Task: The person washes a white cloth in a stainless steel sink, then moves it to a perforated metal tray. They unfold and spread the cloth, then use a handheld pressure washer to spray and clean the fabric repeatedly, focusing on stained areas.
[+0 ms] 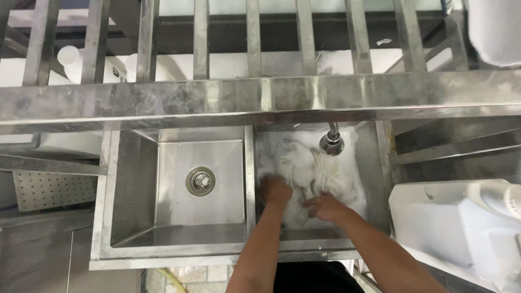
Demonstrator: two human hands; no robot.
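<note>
Both hands, left hand [275,191] and right hand [326,206], fingers curled and pressed into white cloth [310,173] bunched at the right basin's [383,177] front under the faucet head [332,143]; risk judged: water slopping over the front rim

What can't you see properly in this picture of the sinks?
Head view, the only one:
- Right basin floor: covered by the white cloth and suds.
- Fingertips of the left hand and right hand: sunk into the cloth, so their grip is unclear.
- Faucet: its upper part is hidden behind the steel shelf rail.
- White plastic item: cut off by the right edge.
</note>
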